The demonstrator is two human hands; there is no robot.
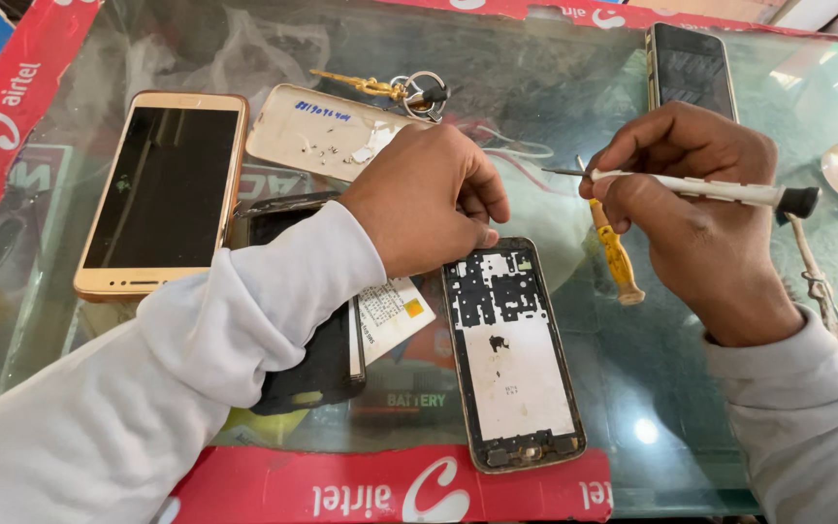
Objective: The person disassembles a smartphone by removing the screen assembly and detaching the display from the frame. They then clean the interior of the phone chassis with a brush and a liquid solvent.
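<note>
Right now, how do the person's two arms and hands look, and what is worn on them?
Both arms wear long, loose sleeves of pale grey-white soft fabric: left sleeve, right sleeve. Each ends in a plain cuff at the wrist. The left hand and right hand are bare: no gloves, rings, watch or markings show.

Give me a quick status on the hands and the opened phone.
Left hand fingertips on opened phone top edge. Right hand grips white screwdriver, tip off the phone. Yellow screwdriver lies beside.

A glossy glass-topped counter (574, 78) with red printed border strips (12, 107) filled the view; bright daylight glared at its right edge.
</note>
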